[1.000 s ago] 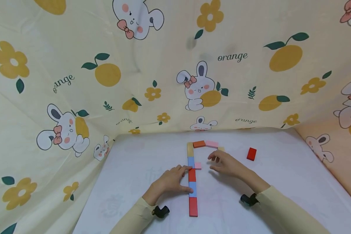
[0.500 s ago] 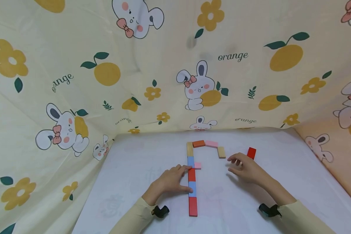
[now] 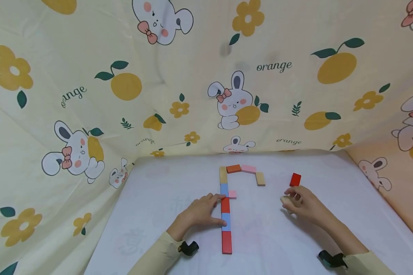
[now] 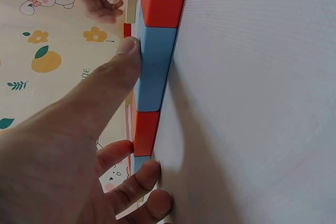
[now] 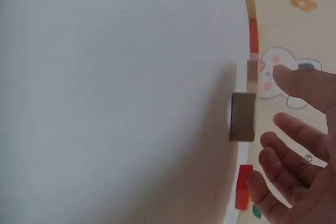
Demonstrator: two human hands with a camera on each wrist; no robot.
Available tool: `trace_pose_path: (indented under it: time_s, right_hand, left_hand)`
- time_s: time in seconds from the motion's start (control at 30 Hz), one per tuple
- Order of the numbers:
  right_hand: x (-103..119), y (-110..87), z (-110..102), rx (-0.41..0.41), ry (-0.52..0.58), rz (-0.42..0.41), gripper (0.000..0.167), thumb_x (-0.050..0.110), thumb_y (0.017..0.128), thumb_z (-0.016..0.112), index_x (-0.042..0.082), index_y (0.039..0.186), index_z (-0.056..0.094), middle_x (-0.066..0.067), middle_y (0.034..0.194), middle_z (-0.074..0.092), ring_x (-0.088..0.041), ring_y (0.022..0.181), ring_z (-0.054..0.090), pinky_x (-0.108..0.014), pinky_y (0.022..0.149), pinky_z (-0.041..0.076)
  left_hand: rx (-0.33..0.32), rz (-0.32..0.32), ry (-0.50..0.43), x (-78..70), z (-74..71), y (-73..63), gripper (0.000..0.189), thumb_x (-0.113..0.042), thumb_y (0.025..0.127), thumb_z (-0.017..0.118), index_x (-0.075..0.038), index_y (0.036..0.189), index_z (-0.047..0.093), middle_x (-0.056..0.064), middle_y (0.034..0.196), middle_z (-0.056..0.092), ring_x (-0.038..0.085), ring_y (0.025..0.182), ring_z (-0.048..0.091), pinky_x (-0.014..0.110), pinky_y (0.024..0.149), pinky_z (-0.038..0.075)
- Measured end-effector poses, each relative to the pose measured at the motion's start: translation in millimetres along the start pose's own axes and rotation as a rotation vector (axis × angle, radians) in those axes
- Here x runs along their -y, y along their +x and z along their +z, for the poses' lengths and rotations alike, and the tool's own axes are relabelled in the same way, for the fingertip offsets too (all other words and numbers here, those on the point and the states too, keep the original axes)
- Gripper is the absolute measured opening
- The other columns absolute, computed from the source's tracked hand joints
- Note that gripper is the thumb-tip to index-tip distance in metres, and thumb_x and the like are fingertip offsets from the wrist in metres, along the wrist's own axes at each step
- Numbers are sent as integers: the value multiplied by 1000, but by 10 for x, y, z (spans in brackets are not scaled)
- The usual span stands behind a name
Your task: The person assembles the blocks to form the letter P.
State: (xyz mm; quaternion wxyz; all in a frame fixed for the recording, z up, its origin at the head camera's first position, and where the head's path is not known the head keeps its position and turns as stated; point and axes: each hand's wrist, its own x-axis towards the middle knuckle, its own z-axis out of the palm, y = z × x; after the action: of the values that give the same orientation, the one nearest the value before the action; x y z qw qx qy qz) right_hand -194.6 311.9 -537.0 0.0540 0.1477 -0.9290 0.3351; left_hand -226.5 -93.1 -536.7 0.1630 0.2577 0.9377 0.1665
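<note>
My left hand [image 3: 201,211] rests on the table beside a row of coloured wooden blocks. Its thumb touches a blue block [image 4: 156,69], and its index fingertip reaches the row near a red block [image 3: 225,205]. My right hand [image 3: 308,204] is beside a plain wooden block [image 5: 243,116], fingers parted, with the block in front of thumb and fingers in the right wrist view. In the head view that block is partly hidden by the fingers. A loose red block [image 3: 295,179] lies just beyond the right hand.
The row runs from a near red block [image 3: 226,242] to a far wooden block [image 3: 223,175], then turns right through an orange block [image 3: 233,169], a pink block [image 3: 249,169] and a wooden block [image 3: 260,178]. A small pink block [image 3: 232,194] juts from the row.
My right hand has moved right and toward me, from the far wooden block to the plain wooden block, which now shows. The left hand has stayed at the row.
</note>
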Motion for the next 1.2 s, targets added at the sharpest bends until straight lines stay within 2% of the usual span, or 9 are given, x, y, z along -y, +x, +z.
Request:
trace_pose_path:
  time_s: [0.3,0.4,0.67,1.2]
  right_hand:
    - [-58,-68,2,66,-28,176,58,31,83,95,0,120,63,-9,106,64,-26,98,57,-34,81,56]
    - [-63,-71,8,89,-31,215,60,35,83,94,0,120,62,-9,107,63,-25,98,57,-32,82,56]
    - [-55,-64,7,102,-29,225,63,35,82,95,-2,120,62,-10,105,62,-24,95,56,-24,75,50]
    - [-30,9,10,144,-2,227,46,18,86,91,-3,117,63,-7,97,59,-24,91,54,-29,72,48]
  left_hand:
    - [-4,2,5,-6,-3,0,97,-68,82,84,-30,162,45,-8,117,60,6,103,55,35,87,49]
    - [-6,2,6,-5,2,1,96,-68,82,84,-30,161,45,-8,117,60,6,103,55,35,87,49]
    - [-9,-3,7,-3,19,3,96,-68,81,84,-32,161,45,-8,115,59,6,102,54,34,85,48]
    - [-8,-1,7,3,15,4,96,-68,82,83,-31,162,44,-8,116,59,6,102,54,35,85,48]
